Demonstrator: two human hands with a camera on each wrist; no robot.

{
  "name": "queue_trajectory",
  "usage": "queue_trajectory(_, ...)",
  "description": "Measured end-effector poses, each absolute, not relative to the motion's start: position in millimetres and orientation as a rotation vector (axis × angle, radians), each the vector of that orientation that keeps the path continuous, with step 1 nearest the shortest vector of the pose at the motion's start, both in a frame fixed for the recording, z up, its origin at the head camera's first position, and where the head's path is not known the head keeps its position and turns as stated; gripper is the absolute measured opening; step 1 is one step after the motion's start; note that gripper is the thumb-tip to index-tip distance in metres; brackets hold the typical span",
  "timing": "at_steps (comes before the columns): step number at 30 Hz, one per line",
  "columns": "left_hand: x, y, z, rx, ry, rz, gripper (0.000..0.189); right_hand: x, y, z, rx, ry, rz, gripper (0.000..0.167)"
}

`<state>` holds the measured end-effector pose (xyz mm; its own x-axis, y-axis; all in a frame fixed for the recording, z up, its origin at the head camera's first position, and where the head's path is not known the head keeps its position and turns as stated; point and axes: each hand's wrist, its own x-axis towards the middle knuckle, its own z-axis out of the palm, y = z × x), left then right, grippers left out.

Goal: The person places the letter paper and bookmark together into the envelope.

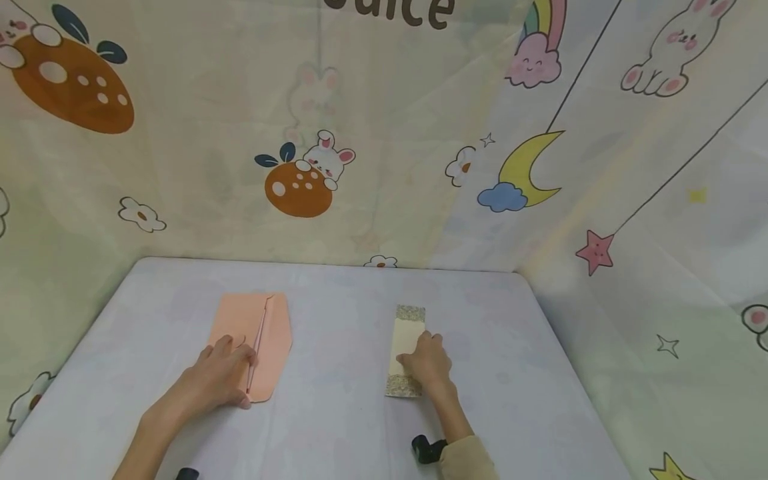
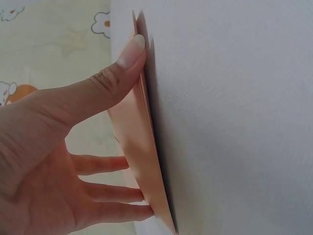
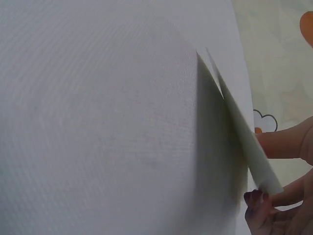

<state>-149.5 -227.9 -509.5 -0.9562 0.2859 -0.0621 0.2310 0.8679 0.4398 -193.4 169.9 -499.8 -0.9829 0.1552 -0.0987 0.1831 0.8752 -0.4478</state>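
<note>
A peach-pink envelope (image 1: pixel 273 360) lies on the table at left in the head view, its slit running lengthwise. My left hand (image 1: pixel 216 377) rests on it with fingers spread over its left side and the thumb at the near edge. In the left wrist view those fingers look nearly straight against the envelope (image 2: pixel 139 132). To the right, my right hand (image 1: pixel 429 363) pinches a cream card (image 1: pixel 408 337) with glittery bands at both ends. The right wrist view shows the card (image 3: pixel 244 132) tilted up off the table, fingertips under its edge.
The white-covered table (image 1: pixel 336 333) stands among printed cloth walls (image 1: pixel 390 133) at the back and sides. A black strap piece (image 1: pixel 427 449) sits by the right wrist, and another dark piece (image 1: pixel 187 473) shows at the bottom edge.
</note>
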Motion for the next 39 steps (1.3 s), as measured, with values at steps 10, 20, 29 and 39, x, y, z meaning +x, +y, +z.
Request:
queue_trajectory(10, -150, -229, -508, 0.407, 2.922, 0.656, 0.064, -196, 183, -499, 0.26, 2.905, -1.197, 0.045)
queue_trajectory(20, -151, -228, -509, 0.391, 2.92, 0.662, 0.064, -201, 201, -498, 0.241, 2.547, -1.612, 0.034)
queue_trajectory(29, -151, -228, -510, 0.39, 2.923, 0.654, 0.064, -202, 204, -503, 0.206, 2.442, -1.72, 0.035)
queue_trajectory(39, -149, -227, -508, 0.374, 2.911, 0.694, 0.064, -205, 200, -514, 0.153, 2.288, -1.84, 0.036)
